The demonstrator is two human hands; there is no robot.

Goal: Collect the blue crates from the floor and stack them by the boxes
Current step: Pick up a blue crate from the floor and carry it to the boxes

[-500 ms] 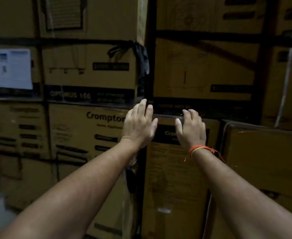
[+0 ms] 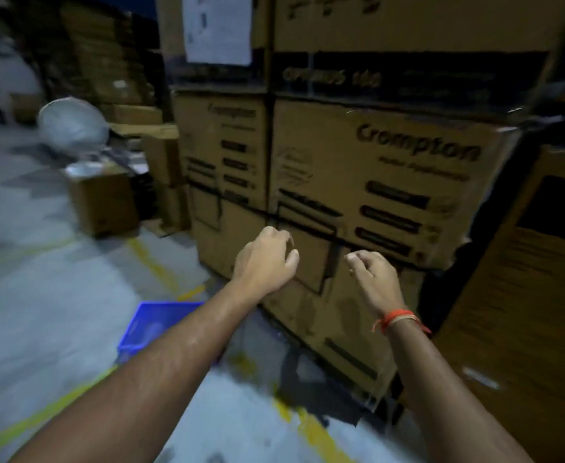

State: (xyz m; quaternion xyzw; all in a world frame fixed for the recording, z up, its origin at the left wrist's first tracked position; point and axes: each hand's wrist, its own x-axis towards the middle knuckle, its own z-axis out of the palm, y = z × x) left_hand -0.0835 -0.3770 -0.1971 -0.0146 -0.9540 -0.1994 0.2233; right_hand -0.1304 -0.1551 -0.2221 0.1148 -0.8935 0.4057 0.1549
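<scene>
Here, the stack of boxes [image 2: 368,168] serves as the reference. The blue crate [image 2: 155,325] sits on the floor [image 2: 40,279] just in front of the stack's lower left corner, partly hidden behind the left forearm. The left hand [image 2: 264,259] hangs in front of the lowest box of the stack, its fingers loosely curled and holding nothing. The right hand [image 2: 373,280], beside it and also before the lowest box, has its fingers loosely curled inward and likewise holds nothing; an orange thread band [image 2: 396,319] circles that wrist. Yellow floor lines [image 2: 160,265] run past the foot of the stack. To the left of the stack stands a small open carton [image 2: 102,198], with a grey-white bundle [image 2: 72,123] behind it. A white paper sheet [image 2: 219,28] is fixed high on the stack. The picture is blurred by motion.
</scene>
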